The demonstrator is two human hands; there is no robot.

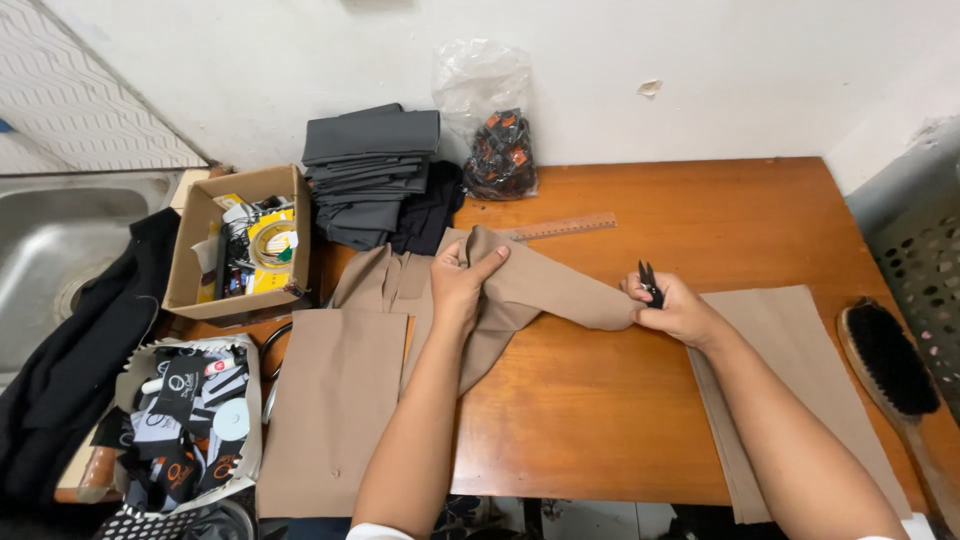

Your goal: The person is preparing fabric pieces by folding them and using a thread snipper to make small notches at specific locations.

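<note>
Your left hand pinches a fold of the tan garment, thumb on the near side and fingers over the top, so its grip is closed on the cloth. The tan garment lies bunched across the middle of the wooden tabletop, stretched between your two hands.

Your right hand holds the right end of the tan garment, and its grip is also closed around small black snips, whose tips point up just above your knuckles. Whether the blades touch the cloth, you cannot tell.

To the left of the tan garment, touching its lower edge, lies a flat tan panel that reaches the near edge of the tabletop. To the right of the tan garment, under your right forearm, lies a second stack of tan panels. Beyond that, well apart from the garment, rests a wooden brush with black bristles.

Behind the tan garment, just past its top fold, a wooden ruler lies flat. Further back, against the wall, sit a pile of folded grey cloth and a clear plastic bag of dark tags. Left of the garment stands an open cardboard box of small supplies, and nearer to you a tray of black labels.
</note>
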